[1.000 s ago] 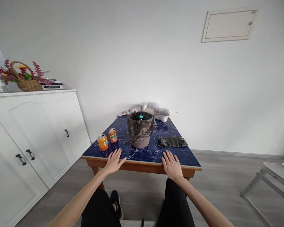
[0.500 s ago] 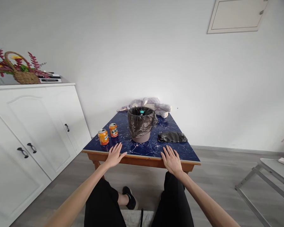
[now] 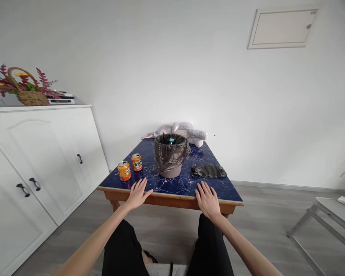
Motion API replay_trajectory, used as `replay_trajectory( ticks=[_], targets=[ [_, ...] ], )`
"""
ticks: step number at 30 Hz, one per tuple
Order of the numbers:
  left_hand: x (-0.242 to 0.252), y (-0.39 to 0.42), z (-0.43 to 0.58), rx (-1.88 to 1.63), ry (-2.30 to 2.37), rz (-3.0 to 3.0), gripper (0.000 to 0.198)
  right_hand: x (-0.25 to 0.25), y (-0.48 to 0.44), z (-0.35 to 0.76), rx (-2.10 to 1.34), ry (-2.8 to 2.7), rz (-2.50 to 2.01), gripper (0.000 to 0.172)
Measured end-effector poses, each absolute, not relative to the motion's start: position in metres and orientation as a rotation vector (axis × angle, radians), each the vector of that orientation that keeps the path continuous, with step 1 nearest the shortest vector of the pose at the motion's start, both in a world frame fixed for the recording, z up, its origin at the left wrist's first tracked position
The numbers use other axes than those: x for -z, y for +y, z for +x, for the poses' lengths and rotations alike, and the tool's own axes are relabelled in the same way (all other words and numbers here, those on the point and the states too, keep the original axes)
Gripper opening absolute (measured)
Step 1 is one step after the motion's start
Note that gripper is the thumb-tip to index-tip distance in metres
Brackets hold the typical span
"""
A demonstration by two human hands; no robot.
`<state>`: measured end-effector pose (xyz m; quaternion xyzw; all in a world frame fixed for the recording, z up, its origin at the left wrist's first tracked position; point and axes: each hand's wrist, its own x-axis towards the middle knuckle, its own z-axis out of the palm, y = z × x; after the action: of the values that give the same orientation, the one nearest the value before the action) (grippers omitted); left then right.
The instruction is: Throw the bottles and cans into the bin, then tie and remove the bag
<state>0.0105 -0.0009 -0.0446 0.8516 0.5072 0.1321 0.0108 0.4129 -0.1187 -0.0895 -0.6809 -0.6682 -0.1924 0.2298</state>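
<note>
My left hand (image 3: 137, 194) lies flat on the front edge of the blue marbled table (image 3: 172, 188), fingers spread and holding nothing. Just beyond it stand two orange drink cans, a nearer can (image 3: 124, 171) and a farther can (image 3: 137, 162), both upright. My right hand (image 3: 208, 200) rests open on the same edge, with a folded bundle of black plastic bags (image 3: 208, 171) just past its fingertips. Between and beyond the hands is a trash bin (image 3: 170, 172) lined with a dark bag (image 3: 171, 155). A bottle with a teal cap (image 3: 171, 140) sticks up inside; its body is mostly hidden.
A grey plush toy (image 3: 189, 132) lies at the table's back, against the wall. To the left stands a white cabinet (image 3: 46, 153) with a wicker flower basket (image 3: 31, 97) on top. A grey folding stand (image 3: 330, 214) is at the right.
The view has tilted up slightly, so things sit a little lower in the picture. My foot under the table has drawn back. Both hands stay resting on the table edge.
</note>
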Motion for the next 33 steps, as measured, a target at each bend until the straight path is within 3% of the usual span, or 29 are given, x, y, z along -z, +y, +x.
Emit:
replay_trajectory(
  ticks=[23,28,33],
  targets=[
    [0.031,-0.013,0.015,-0.525,1.545,2.672,0.082,0.086,-0.113,0.418,0.315,-1.909,-2.039,0.061],
    [-0.006,-0.033,0.011,-0.756,1.489,2.758,0.051,0.085,-0.111,0.421,0.232,-1.972,-2.065,0.063],
    [-0.064,-0.034,-0.003,-1.251,1.781,2.650,0.033,0.083,-0.114,0.416,0.204,-1.955,-2.064,0.064]
  ],
)
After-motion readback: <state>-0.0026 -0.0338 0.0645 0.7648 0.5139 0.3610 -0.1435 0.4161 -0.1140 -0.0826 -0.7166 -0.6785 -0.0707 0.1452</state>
